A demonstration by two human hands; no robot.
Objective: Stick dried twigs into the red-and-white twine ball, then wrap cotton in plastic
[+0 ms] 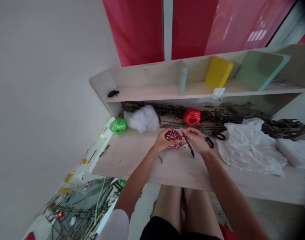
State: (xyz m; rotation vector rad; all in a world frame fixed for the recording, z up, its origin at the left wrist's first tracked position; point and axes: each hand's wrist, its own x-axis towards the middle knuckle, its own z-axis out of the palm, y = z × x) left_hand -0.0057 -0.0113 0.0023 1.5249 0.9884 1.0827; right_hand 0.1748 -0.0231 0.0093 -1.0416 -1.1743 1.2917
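My left hand point(162, 141) is curled around a small red-and-white patterned ball of cord point(172, 136), held just above the desk point(132, 156). My right hand point(196, 139) meets it from the right, fingers pinched on a thin dark twig point(188, 145) that slants down toward me. A loose end of the patterned cord point(175, 146) hangs below the ball.
A green raffia ball point(118, 125), white stuffing point(142, 119) and a red raffia ball point(191, 116) lie behind my hands, with dry twigs point(212, 115) along the back. Black scissors point(214, 138) and white plastic sheet point(247, 146) lie right. Branches litter the floor point(77, 206) at left.
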